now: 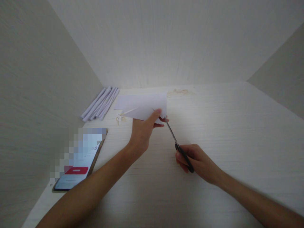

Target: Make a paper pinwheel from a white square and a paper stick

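Pale tabletop (213, 126) in a walled nook carries a phone (78, 164) at left and paper strips (101, 104) at back. Left hand (142, 133) lifts the paper (142, 104), fingers pinching its near edge so it meets the blades. Right hand (197, 161), fingers curled through the handles, aims scissors (177, 144) at that edge.

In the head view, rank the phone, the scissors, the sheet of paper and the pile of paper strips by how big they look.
Largest to smallest as they appear:
1. Phone, though it lies nearest the camera, so this is unsure.
2. Sheet of paper and pile of paper strips look alike; not ranked.
3. Scissors, partly hidden in the right hand.
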Available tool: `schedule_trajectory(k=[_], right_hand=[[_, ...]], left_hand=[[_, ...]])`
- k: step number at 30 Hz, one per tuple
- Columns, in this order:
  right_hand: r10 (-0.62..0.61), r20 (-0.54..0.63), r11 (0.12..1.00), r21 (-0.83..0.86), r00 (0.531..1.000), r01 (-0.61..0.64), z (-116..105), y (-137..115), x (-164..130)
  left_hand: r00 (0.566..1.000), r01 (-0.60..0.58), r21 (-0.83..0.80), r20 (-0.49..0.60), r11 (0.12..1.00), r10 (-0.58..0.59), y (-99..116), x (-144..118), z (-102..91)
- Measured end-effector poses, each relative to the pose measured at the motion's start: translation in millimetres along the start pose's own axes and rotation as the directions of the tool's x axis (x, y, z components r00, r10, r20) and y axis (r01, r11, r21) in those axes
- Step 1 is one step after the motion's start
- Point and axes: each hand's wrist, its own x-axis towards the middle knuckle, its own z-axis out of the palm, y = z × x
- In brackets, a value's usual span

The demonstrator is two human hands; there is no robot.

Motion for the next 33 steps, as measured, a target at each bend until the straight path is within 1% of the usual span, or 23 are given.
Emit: schedule_trajectory(k=[9,13,19,33], right_hand=[[-0.010,0.013,1.000,0.001,1.000,0.010,-0.5,1.8,-0.5],[-0.017,0.004,1.000,-0.007,1.000,0.017,-0.6,2.0,0.3],[-0.020,0.000,1.000,-0.019,1.000,0.020,-0.6,3.2,1.7],[0.003,-0.020,1.000,-0.021,1.000,-0.003,1.0,0.0,1.6]], left_hand=[[1.000,0.008,-0.001,-0.024,1.000,-0.008,-1.0,-0.6,1.0],[1.000,0.001,-0.023,-0.024,1.000,-0.001,-1.9,-0.2,1.0],[0.999,0.005,-0.008,-0.038,1.000,-0.005,-2.5,-0.1,0.6],[0.998,-0.001,-0.018,-0.066,1.000,0.000,-3.4,-1.0,1.4]])
